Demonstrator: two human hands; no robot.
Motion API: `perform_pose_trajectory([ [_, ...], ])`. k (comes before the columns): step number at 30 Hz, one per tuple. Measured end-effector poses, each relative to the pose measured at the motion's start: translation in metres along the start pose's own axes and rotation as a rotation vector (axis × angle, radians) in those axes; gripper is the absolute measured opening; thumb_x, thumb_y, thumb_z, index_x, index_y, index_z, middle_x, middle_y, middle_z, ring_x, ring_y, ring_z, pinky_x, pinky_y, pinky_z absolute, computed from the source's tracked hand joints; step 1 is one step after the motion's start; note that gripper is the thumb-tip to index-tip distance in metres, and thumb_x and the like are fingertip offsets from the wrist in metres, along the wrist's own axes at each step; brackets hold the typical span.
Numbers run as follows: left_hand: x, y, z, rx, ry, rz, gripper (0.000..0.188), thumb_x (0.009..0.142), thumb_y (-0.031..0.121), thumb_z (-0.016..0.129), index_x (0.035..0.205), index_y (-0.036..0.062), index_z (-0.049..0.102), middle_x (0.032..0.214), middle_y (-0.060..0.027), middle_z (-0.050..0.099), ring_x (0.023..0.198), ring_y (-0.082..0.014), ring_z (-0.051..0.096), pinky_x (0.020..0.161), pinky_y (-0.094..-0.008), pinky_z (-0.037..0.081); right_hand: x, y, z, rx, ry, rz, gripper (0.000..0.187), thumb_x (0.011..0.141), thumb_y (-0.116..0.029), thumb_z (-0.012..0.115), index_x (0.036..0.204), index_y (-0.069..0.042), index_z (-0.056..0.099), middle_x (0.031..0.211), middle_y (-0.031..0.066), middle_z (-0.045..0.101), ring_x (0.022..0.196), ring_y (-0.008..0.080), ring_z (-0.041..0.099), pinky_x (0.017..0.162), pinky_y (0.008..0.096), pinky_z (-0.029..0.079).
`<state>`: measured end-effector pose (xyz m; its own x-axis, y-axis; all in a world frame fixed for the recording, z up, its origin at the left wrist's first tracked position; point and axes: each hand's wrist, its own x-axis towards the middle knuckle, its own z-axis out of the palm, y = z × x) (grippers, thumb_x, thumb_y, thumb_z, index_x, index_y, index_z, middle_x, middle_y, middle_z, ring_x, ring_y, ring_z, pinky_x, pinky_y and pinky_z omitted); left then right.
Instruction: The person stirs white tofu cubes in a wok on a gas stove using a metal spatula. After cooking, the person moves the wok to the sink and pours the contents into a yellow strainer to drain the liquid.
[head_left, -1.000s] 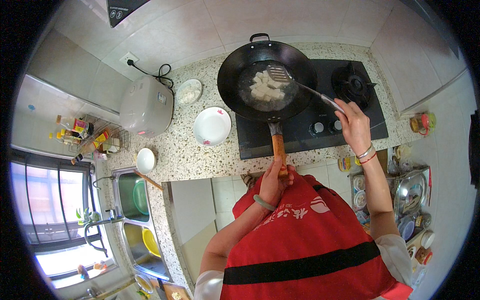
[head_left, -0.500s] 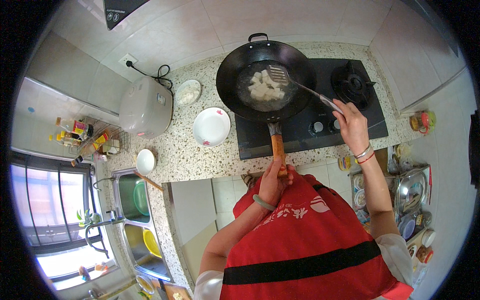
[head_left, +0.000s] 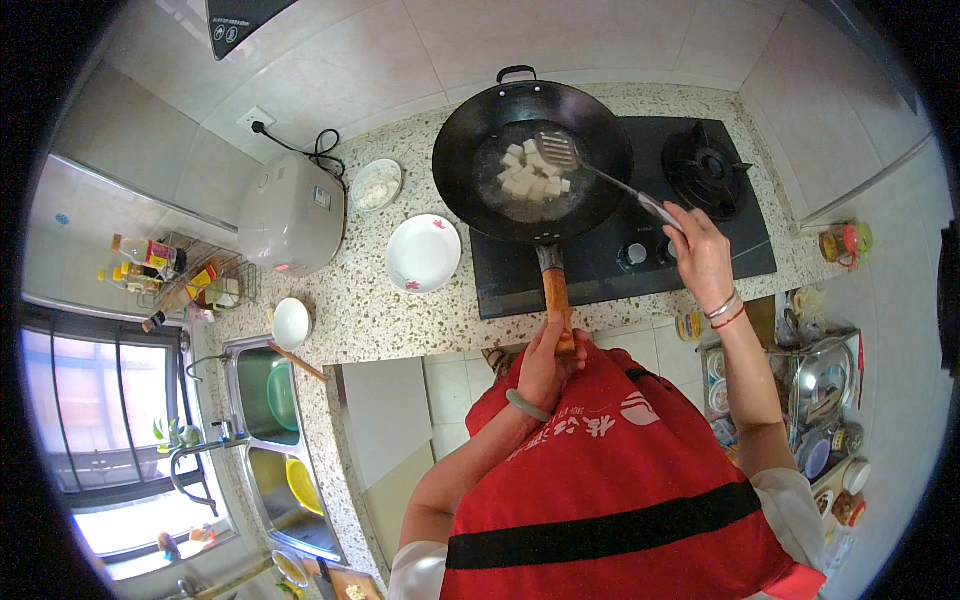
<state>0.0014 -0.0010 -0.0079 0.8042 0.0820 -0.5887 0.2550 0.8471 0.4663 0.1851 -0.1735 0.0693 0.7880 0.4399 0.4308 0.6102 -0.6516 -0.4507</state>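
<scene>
Gripping wok handle, left hand curled tight; right hand, forearm stretched forward, closed around spatula.

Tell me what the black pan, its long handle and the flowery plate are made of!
The black pan looks like metal, perhaps iron, with a soft sheen. Its long handle seems smooth wood: warm brown, streaky. The flowery plate is probably glazed ceramic: white, lightly shining.

Bright daylight from window at left, panes blown out. Bluish glare, sink edge. Wok fairly sharp. Fisheye bends outer lines; corners black.
</scene>
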Motion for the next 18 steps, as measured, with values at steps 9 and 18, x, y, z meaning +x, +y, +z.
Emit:
perform_pose_trajectory([
  [9, 0.001, -0.001, -0.001, -0.015, -0.002, -0.001, 0.028, 0.095, 0.036, 0.051, 0.088, 0.0090, 0.047, 0.086, -0.0114, 0.061, 0.066, -0.0166, 0.055, 0.057, -0.0287, 0.046, -0.005, 0.005, 0.005, -0.030, -0.004, -0.046, 0.027, 0.084, -0.006, 0.061, 0.111, -0.003, 0.060, 0.082, 0.0156, 0.057, 0.066, 0.0338, 0.060, 0.056, 0.0388, 0.048],
  [18, -0.001, 0.000, 0.000, 0.062, -0.017, -0.005, 0.045, 0.096, 0.041, 0.045, 0.129, 0.0099, 0.048, 0.090, -0.0057, 0.059, 0.070, -0.0138, 0.053, 0.063, -0.0280, 0.045, -0.012, 0.002, 0.007, -0.027, 0.002, -0.053, 0.028, 0.084, -0.004, 0.060, 0.111, -0.002, 0.059, 0.081, 0.0160, 0.056, 0.065, 0.0333, 0.059, 0.055, 0.0388, 0.048],
])
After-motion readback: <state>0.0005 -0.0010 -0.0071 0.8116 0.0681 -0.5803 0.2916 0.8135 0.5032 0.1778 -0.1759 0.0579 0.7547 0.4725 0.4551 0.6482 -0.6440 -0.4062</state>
